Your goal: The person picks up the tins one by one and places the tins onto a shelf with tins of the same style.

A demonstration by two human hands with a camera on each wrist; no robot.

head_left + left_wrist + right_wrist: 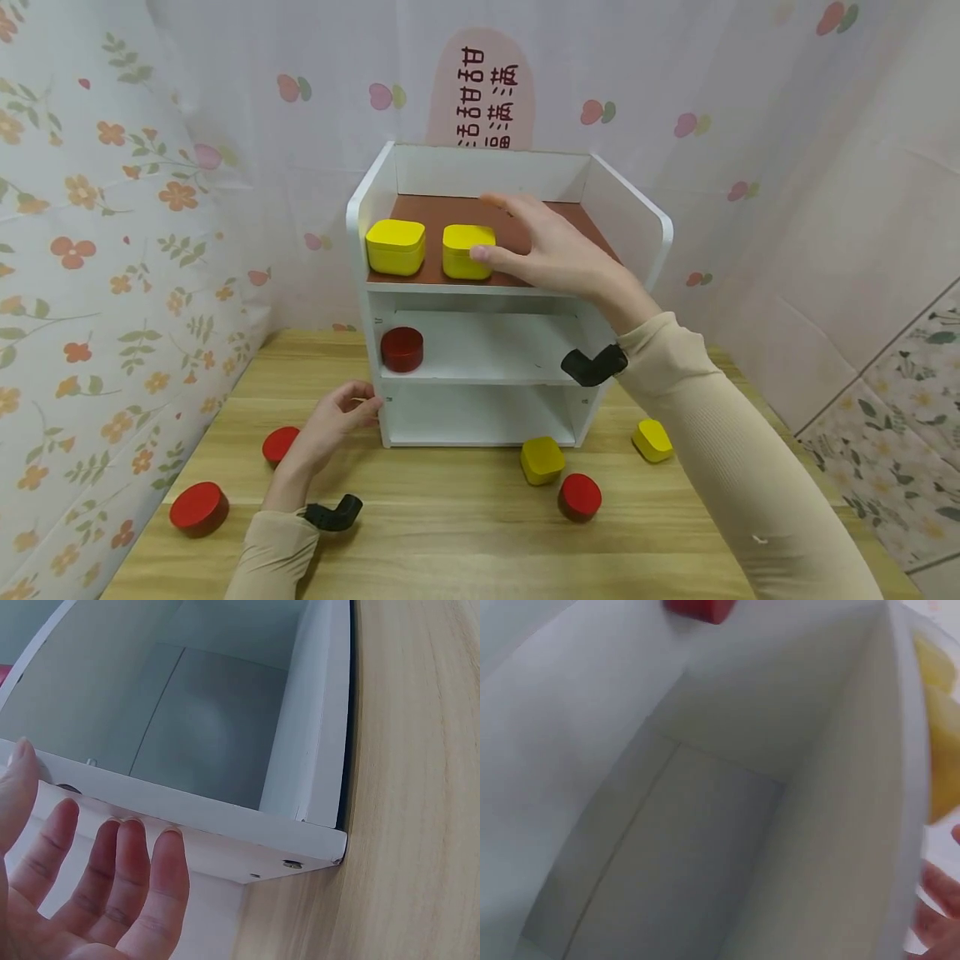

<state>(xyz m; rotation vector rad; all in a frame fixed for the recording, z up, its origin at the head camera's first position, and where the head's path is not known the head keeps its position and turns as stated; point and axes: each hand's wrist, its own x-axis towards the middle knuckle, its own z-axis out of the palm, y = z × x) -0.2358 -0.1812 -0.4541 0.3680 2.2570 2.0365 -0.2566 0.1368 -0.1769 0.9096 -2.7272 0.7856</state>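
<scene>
A white three-tier shelf unit [480, 382] stands on the wooden table, its top lined in brown. Two yellow rounded-square boxes sit up there, one at the left [396, 248] and one nearer the middle [459, 252]. My right hand [555, 250] is over the top tier, fingers spread, its thumb in front of the middle box's right side; whether it touches is unclear. Low on the unit's left side, my left hand [326, 433] rests its fingertips against the outer panel [217, 851], thumb by the front edge. A red round box [402, 349] occupies the middle shelf's left end.
On the table, red round boxes lie at the left [198, 509], behind the left wrist [279, 444] and in front [580, 497]. Yellow boxes lie before the unit [542, 460] and to its right [652, 440]. A patterned curtain [300, 167] hangs behind.
</scene>
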